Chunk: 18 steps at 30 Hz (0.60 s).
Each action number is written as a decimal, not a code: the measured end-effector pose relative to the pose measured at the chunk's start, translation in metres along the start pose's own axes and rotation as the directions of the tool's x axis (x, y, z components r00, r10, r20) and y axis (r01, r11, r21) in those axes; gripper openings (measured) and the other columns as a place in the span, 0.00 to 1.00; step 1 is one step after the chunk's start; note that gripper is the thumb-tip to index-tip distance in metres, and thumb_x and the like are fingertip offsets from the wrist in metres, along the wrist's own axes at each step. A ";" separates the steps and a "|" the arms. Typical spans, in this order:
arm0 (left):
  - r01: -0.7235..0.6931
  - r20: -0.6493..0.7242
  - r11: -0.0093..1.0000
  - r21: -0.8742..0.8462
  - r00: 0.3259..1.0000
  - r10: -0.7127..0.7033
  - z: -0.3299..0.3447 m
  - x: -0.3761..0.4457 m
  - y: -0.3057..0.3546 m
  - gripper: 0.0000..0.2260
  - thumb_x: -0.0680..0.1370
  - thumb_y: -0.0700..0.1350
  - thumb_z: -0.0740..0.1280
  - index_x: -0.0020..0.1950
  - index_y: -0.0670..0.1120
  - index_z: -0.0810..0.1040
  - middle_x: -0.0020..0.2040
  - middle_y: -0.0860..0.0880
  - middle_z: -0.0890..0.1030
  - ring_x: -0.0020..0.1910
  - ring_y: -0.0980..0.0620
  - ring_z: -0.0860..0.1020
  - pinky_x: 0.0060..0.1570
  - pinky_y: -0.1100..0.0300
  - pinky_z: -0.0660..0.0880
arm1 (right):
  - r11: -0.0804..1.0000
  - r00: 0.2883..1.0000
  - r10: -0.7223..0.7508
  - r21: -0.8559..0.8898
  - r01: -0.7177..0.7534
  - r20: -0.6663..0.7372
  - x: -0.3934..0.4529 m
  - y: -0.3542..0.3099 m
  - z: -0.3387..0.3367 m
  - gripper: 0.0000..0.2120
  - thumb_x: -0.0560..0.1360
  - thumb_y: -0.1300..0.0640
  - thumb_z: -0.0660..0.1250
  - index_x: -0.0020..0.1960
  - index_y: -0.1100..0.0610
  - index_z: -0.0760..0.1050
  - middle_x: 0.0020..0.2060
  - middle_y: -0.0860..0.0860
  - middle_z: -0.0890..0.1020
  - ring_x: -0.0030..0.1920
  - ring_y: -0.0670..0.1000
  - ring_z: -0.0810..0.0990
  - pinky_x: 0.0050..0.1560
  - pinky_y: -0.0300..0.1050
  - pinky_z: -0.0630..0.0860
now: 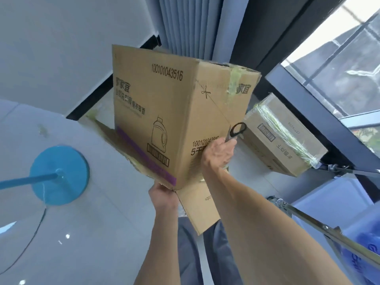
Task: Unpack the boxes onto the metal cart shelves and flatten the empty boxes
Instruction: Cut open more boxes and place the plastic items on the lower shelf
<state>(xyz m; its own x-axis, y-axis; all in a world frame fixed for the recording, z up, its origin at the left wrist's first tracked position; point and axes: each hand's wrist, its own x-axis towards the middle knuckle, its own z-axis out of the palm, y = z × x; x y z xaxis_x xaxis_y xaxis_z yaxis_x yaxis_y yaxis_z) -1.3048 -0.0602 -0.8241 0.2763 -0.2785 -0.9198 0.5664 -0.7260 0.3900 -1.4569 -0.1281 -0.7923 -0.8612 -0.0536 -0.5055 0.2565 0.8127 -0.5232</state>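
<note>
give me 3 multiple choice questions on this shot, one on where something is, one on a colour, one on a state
1. Where is the second, taped box?
A. on the floor right of the held box
B. on the blue round base
C. in the left hand

2. What colour is the round base on the left?
A. red
B. blue
C. yellow

3. What is the right hand doing?
A. hanging idle
B. lying flat on the floor
C. gripping black-handled scissors against the held box

Answers:
1 A, it lies by the window frame, right of the held box.
2 B, the disc and its pole are plainly blue.
3 C, the fingers curl round the scissors at the box's edge, while the left hand holds its bottom corner.
</note>
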 end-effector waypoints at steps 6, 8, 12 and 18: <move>0.228 -0.092 0.973 0.040 0.970 -0.224 -0.042 0.061 -0.012 0.16 0.85 0.47 0.53 0.58 0.41 0.77 0.69 0.40 0.75 0.68 0.42 0.72 0.69 0.51 0.66 | 0.995 0.996 0.052 -0.087 -0.045 0.078 0.008 0.050 0.024 0.09 0.83 0.56 0.53 0.55 0.61 0.66 0.55 0.64 0.78 0.55 0.62 0.76 0.50 0.50 0.65; 0.168 -0.147 0.979 -0.113 0.972 -0.184 -0.074 0.069 -0.013 0.21 0.85 0.52 0.45 0.70 0.46 0.70 0.76 0.44 0.67 0.75 0.47 0.66 0.67 0.55 0.63 | 0.988 0.990 0.032 -0.154 -0.010 0.141 0.010 0.076 0.023 0.15 0.83 0.57 0.52 0.63 0.65 0.66 0.62 0.63 0.74 0.60 0.63 0.73 0.53 0.50 0.65; 0.090 -0.396 0.995 -0.034 0.913 -0.096 -0.125 0.077 0.012 0.28 0.79 0.63 0.51 0.74 0.51 0.65 0.73 0.44 0.71 0.68 0.45 0.74 0.65 0.53 0.64 | 0.995 0.979 0.037 -0.097 -0.018 0.201 0.002 0.091 0.024 0.21 0.82 0.43 0.52 0.65 0.57 0.68 0.59 0.57 0.72 0.57 0.58 0.72 0.51 0.47 0.65; -0.399 -0.464 0.759 0.516 0.615 0.638 -0.036 0.058 0.102 0.22 0.81 0.46 0.62 0.74 0.42 0.67 0.71 0.42 0.72 0.66 0.44 0.74 0.62 0.57 0.71 | 0.990 0.942 0.108 -0.116 -0.075 0.319 -0.033 0.052 0.058 0.26 0.68 0.35 0.71 0.53 0.51 0.66 0.48 0.51 0.76 0.54 0.58 0.78 0.58 0.56 0.75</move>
<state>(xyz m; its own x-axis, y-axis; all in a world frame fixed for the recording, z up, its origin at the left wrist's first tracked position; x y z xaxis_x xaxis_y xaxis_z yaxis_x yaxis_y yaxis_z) -1.2031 -0.1282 -0.8360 0.8912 -0.3430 -0.2968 -0.0808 -0.7639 0.6403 -1.3900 -0.1177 -0.8431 -0.6431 -0.1477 -0.7514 0.2676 0.8760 -0.4013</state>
